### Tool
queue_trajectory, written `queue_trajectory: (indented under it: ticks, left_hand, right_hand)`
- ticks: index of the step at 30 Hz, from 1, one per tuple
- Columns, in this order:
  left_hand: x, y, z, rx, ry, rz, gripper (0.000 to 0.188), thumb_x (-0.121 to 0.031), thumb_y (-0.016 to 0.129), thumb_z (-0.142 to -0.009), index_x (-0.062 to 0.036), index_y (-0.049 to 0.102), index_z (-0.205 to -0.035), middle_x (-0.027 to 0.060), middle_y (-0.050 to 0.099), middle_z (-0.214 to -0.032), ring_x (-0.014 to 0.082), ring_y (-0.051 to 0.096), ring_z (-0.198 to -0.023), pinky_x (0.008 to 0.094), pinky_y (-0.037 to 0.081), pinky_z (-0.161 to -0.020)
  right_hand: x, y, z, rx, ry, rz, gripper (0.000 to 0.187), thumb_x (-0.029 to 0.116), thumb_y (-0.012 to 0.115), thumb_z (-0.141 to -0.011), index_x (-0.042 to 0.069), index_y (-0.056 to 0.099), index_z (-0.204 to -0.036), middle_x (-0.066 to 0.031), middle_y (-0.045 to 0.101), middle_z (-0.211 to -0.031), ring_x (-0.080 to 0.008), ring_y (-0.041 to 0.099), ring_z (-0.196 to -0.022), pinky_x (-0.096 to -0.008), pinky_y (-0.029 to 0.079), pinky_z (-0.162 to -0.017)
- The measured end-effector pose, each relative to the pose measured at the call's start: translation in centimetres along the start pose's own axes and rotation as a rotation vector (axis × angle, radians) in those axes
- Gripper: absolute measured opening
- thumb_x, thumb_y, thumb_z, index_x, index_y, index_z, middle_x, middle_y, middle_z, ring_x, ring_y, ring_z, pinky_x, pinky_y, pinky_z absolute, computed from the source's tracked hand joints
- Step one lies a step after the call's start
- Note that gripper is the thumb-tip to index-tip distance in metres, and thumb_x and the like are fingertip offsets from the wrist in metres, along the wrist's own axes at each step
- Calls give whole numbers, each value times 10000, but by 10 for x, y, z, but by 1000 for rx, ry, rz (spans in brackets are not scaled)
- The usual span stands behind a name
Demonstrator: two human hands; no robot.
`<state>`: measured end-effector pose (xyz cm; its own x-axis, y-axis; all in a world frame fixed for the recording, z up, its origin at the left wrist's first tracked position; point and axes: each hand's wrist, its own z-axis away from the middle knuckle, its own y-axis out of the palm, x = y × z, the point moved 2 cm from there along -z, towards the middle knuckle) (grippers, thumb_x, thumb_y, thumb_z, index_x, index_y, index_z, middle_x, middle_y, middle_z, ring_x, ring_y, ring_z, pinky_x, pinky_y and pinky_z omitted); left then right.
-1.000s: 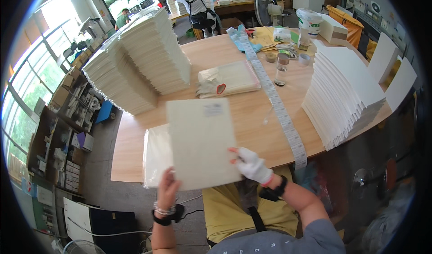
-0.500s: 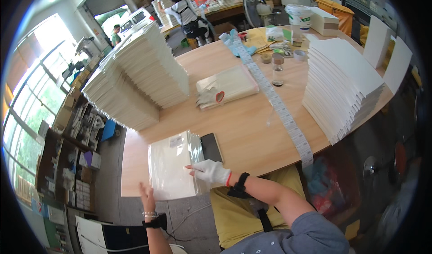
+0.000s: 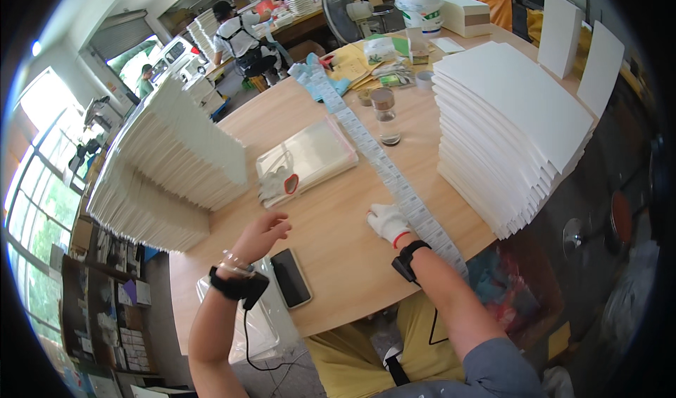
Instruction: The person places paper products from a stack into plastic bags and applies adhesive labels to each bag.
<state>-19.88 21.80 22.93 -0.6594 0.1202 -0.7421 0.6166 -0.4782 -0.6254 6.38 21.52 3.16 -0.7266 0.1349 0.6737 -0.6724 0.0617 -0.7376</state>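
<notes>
My left hand, bare, hovers over the near table with its fingers loosely apart and nothing in them. Under that forearm lies a pile of white sheets in clear plastic, partly hidden, with a dark phone beside it. My right hand wears a white glove whose fingers are curled; whatever they might hold is hidden. It is just left of a long strip of printed labels. Ahead of my left hand, a loose glove rests on a stack of clear plastic bags.
Tall stacks of white boards stand at left and right. A lidded jar, tape rolls, yellow packets and a white bucket sit toward the far side. Co-workers and a fan are beyond the table.
Both hands have left the plastic-covered pile. My left hand moved forward and right over the table; my right hand moved right beside the label strip. The view has shifted too.
</notes>
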Motion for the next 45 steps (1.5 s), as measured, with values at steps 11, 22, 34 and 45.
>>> queue_trajectory:
  ticks: [11,22,34,45]
  left_hand:
    - [45,11,-72,-159,-228,-213,423,-298,574,-821,45,559,-1067,133,639,-911,180,600,-858,278,467,-743]
    - [3,7,232,-639,-225,293,326,-215,489,-898,-43,507,-1174,84,633,-1020,147,569,-997,225,389,-786]
    - [224,79,284,-1198,-32,291,339,-205,421,-935,30,534,-1153,145,471,-1285,236,413,-1206,346,333,-996]
    - [261,72,292,-1466,-3,285,283,-160,441,-913,40,584,-1052,146,583,-1136,215,545,-1026,312,412,-901]
  right_hand:
    - [-15,22,-34,-52,-56,-80,261,309,474,-811,106,606,-907,-192,617,-873,-366,579,-854,-442,456,-725]
    - [75,30,49,177,-427,-326,234,312,498,-828,112,599,-894,-163,628,-843,-354,590,-806,-435,465,-675]
    - [190,94,185,396,-646,-376,285,239,434,-884,23,474,-1065,-214,551,-1000,-390,542,-905,-449,433,-768]
    - [211,116,252,99,-825,-298,477,150,540,-820,-112,385,-1188,-247,490,-1091,-380,489,-919,-420,433,-791]
